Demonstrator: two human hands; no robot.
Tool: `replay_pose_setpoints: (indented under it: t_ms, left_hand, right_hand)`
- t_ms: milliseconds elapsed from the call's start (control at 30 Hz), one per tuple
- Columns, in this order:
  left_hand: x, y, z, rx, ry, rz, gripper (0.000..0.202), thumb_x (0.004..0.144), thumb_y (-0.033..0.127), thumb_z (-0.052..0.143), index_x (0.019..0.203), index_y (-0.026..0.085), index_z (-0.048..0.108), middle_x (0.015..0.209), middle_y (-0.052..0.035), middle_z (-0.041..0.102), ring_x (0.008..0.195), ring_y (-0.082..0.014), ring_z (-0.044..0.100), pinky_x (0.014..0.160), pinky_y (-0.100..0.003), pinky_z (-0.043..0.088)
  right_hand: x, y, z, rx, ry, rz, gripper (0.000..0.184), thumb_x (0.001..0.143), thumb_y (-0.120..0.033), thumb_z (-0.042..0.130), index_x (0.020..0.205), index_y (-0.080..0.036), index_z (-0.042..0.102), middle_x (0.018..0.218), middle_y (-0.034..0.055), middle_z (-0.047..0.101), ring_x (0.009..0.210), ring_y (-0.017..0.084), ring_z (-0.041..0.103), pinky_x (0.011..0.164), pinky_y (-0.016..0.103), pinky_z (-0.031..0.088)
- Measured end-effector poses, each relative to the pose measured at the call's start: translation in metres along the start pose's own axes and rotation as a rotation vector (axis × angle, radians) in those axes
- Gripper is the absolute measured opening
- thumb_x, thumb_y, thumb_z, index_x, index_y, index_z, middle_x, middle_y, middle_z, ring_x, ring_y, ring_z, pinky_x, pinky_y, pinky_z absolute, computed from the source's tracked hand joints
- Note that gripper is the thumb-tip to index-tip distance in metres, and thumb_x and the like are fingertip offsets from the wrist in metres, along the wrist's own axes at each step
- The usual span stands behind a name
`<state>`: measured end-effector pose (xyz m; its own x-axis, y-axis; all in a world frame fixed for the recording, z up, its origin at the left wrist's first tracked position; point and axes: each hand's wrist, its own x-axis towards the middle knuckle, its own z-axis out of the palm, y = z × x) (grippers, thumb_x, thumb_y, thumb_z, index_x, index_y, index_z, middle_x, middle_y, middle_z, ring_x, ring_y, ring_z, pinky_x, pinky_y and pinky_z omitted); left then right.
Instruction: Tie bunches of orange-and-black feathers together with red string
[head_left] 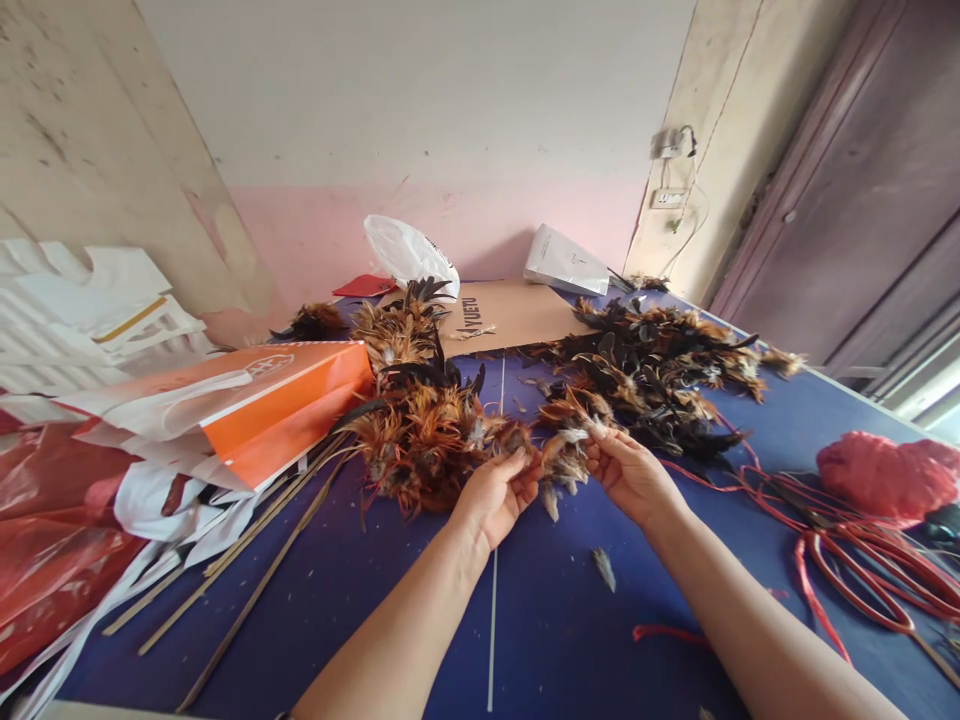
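Note:
Brown and grey feathers (566, 460) lie bunched between my two hands above the blue table. My left hand (495, 495) has its fingers closed on feathers at the right edge of a big reddish-brown feather pile (424, 430). Opposite it, my right hand (626, 470) pinches the pale ends of the feathers with thumb and fingertips. Behind my right hand spreads a darker heap of black and brown feathers (660, 360). One loose grey feather (603, 568) rests on the table below.
At left are an orange paper bag (292, 415), thin sticks (262, 590) and a red plastic bag (52, 540). Pink string (885, 480) and red cord (855, 570) lie at right. Flat cardboard (525, 305), a plastic bag (412, 255) and a white box (566, 262) are at the back.

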<state>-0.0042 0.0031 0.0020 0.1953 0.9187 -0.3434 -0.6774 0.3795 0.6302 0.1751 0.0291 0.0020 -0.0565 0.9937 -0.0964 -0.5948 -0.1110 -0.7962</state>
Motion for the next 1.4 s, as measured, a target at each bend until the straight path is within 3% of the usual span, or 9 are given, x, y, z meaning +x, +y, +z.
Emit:
replay_pose_setpoints:
  t_ms: [167, 367, 633, 800, 900, 1033, 1200, 1300, 1400]
  left_hand:
    - [0.001, -0.003, -0.001, -0.036, -0.026, -0.085, 0.011, 0.072, 0.013, 0.061, 0.082, 0.01, 0.06, 0.079, -0.0077, 0.066, 0.062, -0.0124, 0.062, 0.047, -0.019, 0.046]
    - [0.0, -0.006, 0.001, -0.109, 0.036, -0.148, 0.009, 0.073, 0.013, 0.06, 0.08, 0.008, 0.06, 0.075, -0.0079, 0.067, 0.062, -0.0115, 0.062, 0.048, -0.018, 0.046]
    - [-0.011, -0.017, 0.012, -0.059, -0.049, -0.03, 0.012, 0.068, 0.016, 0.066, 0.078, 0.01, 0.063, 0.07, -0.0054, 0.066, 0.063, -0.0117, 0.061, 0.049, -0.018, 0.043]
    - [-0.013, -0.015, 0.014, -0.085, -0.065, 0.031, 0.011, 0.064, 0.017, 0.07, 0.069, 0.01, 0.063, 0.064, -0.0031, 0.064, 0.058, -0.0089, 0.058, 0.052, -0.017, 0.043]
    - [-0.012, -0.015, 0.013, -0.081, -0.055, 0.053, 0.012, 0.062, 0.017, 0.071, 0.068, 0.011, 0.063, 0.061, -0.0017, 0.063, 0.056, -0.0079, 0.057, 0.052, -0.017, 0.042]
    - [-0.01, -0.014, 0.011, -0.072, -0.017, 0.078, 0.011, 0.062, 0.015, 0.07, 0.069, 0.011, 0.063, 0.062, -0.0017, 0.063, 0.057, -0.0084, 0.058, 0.051, -0.017, 0.042]
    - [-0.006, -0.005, 0.008, -0.048, 0.077, 0.068, 0.009, 0.069, 0.014, 0.064, 0.078, 0.011, 0.063, 0.075, -0.0068, 0.067, 0.063, -0.0105, 0.061, 0.049, -0.016, 0.044]
    - [-0.004, -0.002, 0.006, -0.043, 0.102, 0.063, 0.008, 0.071, 0.014, 0.062, 0.079, 0.011, 0.063, 0.077, -0.007, 0.067, 0.062, -0.0103, 0.061, 0.049, -0.016, 0.045]
    - [-0.004, -0.003, 0.005, -0.033, 0.082, 0.036, 0.011, 0.07, 0.015, 0.064, 0.081, 0.011, 0.062, 0.076, -0.0068, 0.067, 0.062, -0.0109, 0.061, 0.048, -0.017, 0.045]
  right_hand:
    - [-0.007, 0.005, 0.011, -0.059, 0.12, -0.198, 0.019, 0.058, -0.023, 0.074, 0.067, -0.016, 0.058, 0.06, -0.0024, 0.06, 0.054, 0.007, 0.055, 0.05, 0.016, 0.046]
    - [-0.018, 0.009, 0.025, -0.316, 0.277, -0.538, 0.017, 0.064, -0.028, 0.069, 0.071, -0.017, 0.057, 0.064, -0.001, 0.061, 0.058, 0.01, 0.057, 0.059, 0.022, 0.046]
    - [-0.033, 0.023, 0.034, -0.978, 0.097, -0.785, 0.004, 0.071, -0.022, 0.058, 0.072, -0.018, 0.058, 0.075, 0.0029, 0.063, 0.066, 0.014, 0.058, 0.063, 0.026, 0.046]
    - [-0.037, 0.022, 0.037, -1.125, -0.06, -0.92, 0.007, 0.074, -0.016, 0.051, 0.069, -0.019, 0.056, 0.074, 0.0028, 0.063, 0.07, 0.015, 0.058, 0.068, 0.027, 0.046]
    - [-0.039, 0.021, 0.039, -1.148, -0.129, -0.904, 0.01, 0.075, -0.017, 0.05, 0.069, -0.019, 0.057, 0.073, 0.0032, 0.062, 0.07, 0.015, 0.058, 0.067, 0.026, 0.046]
    - [-0.039, 0.021, 0.039, -1.096, -0.143, -0.771, 0.011, 0.076, -0.024, 0.052, 0.069, -0.019, 0.059, 0.074, 0.0036, 0.062, 0.068, 0.015, 0.057, 0.067, 0.027, 0.046]
    - [-0.032, 0.015, 0.034, -0.76, 0.06, -0.486, 0.018, 0.071, -0.035, 0.06, 0.07, -0.017, 0.057, 0.062, 0.0006, 0.057, 0.055, 0.011, 0.05, 0.054, 0.023, 0.041]
    - [-0.026, 0.013, 0.029, -0.519, 0.051, -0.324, 0.022, 0.068, -0.037, 0.063, 0.066, -0.016, 0.055, 0.054, -0.0018, 0.053, 0.049, 0.009, 0.046, 0.05, 0.022, 0.038]
    - [-0.023, 0.013, 0.025, -0.412, 0.021, -0.272, 0.022, 0.067, -0.036, 0.065, 0.066, -0.016, 0.056, 0.053, -0.0025, 0.053, 0.049, 0.008, 0.045, 0.05, 0.021, 0.037]
